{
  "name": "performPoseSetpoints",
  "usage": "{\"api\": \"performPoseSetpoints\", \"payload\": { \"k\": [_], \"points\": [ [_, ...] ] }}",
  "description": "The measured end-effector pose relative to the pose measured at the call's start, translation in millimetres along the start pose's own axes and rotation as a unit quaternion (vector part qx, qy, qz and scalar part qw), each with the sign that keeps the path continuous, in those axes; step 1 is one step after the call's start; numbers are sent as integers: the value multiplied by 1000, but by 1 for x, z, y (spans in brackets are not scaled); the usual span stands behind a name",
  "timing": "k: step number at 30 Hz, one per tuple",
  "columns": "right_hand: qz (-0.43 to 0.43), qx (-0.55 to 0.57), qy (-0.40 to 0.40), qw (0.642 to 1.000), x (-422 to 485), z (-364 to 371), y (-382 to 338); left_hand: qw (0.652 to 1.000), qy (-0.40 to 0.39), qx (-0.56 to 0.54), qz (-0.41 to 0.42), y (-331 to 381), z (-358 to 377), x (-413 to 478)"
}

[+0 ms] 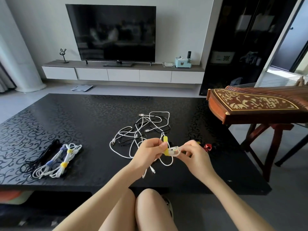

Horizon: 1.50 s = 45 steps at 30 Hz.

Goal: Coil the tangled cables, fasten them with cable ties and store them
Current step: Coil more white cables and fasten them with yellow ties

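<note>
Above the near edge of the black table [93, 117], my left hand [150, 150] and my right hand [195, 152] pinch a small coil of white cable [174, 150] between them. A yellow cable tie [165, 145] stands across the coil, held by my left fingers. Loops and plug ends of the same cable hang below my hands. Behind my hands lies a tangle of white and black cables [146, 129]. At the left of the table lie coiled bundles [56, 162], white ones fastened with yellow and blue ties, and a black one beside them.
A red tie [208, 147] lies on the table just right of my right hand. A wooden zither [253, 105] on a stand overhangs the table's right end. A TV [115, 34] on a low cabinet stands beyond. My knees are below the near edge.
</note>
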State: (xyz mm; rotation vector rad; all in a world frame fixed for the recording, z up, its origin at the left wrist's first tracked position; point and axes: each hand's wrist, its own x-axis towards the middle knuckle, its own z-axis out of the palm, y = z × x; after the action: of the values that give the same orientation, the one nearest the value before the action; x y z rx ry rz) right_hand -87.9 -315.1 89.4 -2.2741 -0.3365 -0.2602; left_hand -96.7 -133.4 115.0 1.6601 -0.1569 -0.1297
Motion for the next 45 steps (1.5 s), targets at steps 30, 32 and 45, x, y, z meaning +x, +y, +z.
{"api": "performPoseSetpoints", "payload": {
  "k": [30,32,45],
  "points": [
    [112,264,-110,952,24,-24,-56,975,-30,204,85,11,-14,-15],
    [95,234,-108,961,22,-24,-57,976,-26,201,81,11,-15,-14],
    [60,210,-142,966,19,-28,-60,963,-28,259,64,11,-14,-12]
  ]
}}
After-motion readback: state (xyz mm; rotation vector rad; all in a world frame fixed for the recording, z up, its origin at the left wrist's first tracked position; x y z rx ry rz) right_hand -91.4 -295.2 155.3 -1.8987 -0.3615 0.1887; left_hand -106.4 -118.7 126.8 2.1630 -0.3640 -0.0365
